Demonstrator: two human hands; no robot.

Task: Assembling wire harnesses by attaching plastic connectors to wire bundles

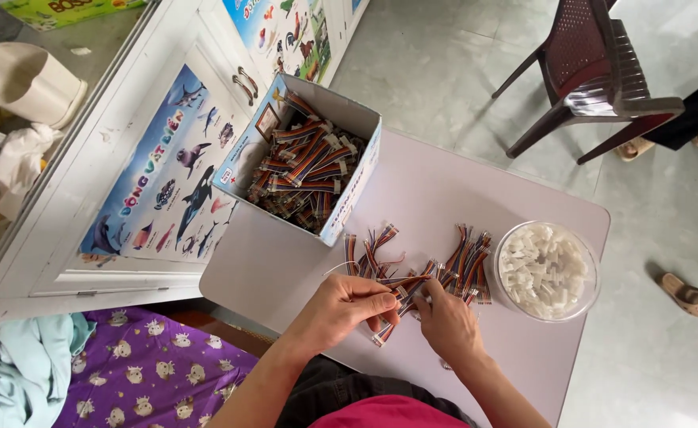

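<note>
Cardboard box (pixel 347 198) of multicoloured wire bundles sits at the bench's (pixel 285 269) far left. Left hand (pixel 341 305) pinches one ribbon wire bundle (pixel 400 287) just above the bench front. Right hand (pixel 446 321) grips the same bundle's other side, fingers closed on it. Loose wire bundles (pixel 464 265) lie just behind. Round clear tub (pixel 548 270) of white connectors stands at right.

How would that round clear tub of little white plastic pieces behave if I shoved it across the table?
The clear tub would probably slide rather than tip, being low, wide and flat on the table. It likely feels light, since its white pieces are small. It has no lid and is heaped near the rim, so a hard shove could spill some.
</note>
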